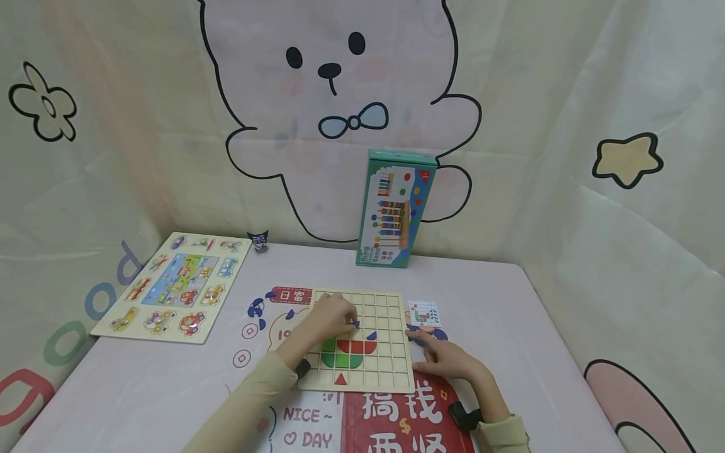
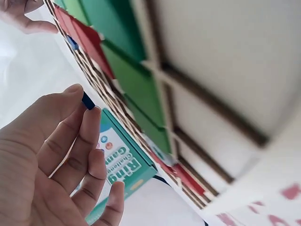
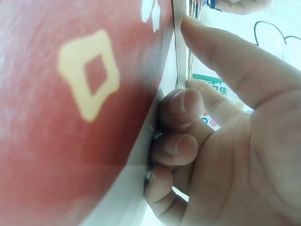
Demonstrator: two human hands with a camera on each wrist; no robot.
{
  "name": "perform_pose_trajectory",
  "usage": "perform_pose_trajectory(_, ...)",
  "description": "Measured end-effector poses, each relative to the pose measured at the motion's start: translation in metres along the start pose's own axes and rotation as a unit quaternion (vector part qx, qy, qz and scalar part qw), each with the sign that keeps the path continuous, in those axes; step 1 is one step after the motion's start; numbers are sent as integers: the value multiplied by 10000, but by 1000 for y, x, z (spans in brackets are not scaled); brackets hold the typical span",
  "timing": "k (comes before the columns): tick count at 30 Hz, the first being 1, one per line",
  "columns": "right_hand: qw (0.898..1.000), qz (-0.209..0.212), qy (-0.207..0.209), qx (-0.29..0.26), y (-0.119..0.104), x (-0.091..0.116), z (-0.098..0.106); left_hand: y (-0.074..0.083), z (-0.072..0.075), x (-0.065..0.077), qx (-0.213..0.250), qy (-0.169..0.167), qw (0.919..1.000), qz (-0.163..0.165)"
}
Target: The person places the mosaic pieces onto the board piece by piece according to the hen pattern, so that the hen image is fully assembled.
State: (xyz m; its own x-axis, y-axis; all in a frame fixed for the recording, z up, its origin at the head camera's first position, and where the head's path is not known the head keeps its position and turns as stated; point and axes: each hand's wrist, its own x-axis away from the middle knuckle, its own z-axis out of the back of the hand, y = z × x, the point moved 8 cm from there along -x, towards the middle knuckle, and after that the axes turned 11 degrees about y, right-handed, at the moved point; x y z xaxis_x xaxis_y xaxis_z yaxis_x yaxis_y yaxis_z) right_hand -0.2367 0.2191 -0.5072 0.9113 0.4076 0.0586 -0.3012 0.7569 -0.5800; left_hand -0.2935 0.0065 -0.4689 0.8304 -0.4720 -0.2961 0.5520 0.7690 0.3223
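In the head view a pale wooden grid board (image 1: 391, 371) lies on the table. It carries green pieces (image 1: 342, 360), a red row (image 1: 357, 346), a red triangle (image 1: 340, 379) and a small blue piece (image 1: 371, 336). My left hand (image 1: 328, 318) is over the board's middle. Between thumb and fingertips it pinches another small blue piece (image 2: 88, 100), held just off the grid in the left wrist view. At the board's right edge, my right hand (image 1: 450, 358) touches the side with thumb and index finger; its other fingers (image 3: 176, 150) are bent and hold nothing visible.
Loose blue pieces (image 1: 256, 308) lie left of the board. A small pattern card (image 1: 424, 313) sits beyond its right edge. A picture puzzle board (image 1: 130, 296) is at far left, near a small dark figurine (image 1: 258, 241). A teal game box (image 1: 391, 207) stands at the back.
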Motion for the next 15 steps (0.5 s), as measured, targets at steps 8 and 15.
perform_pose_trajectory(8, 10000, -13, -3, -29, -2, 0, 0, 14, -5, -15, -135, -163, 9996, -171)
perform_pose_trajectory(15, 10000, -73, -16, -44, 0, 0, -1, 24, -17, -29, -352, -347, 9983, -316)
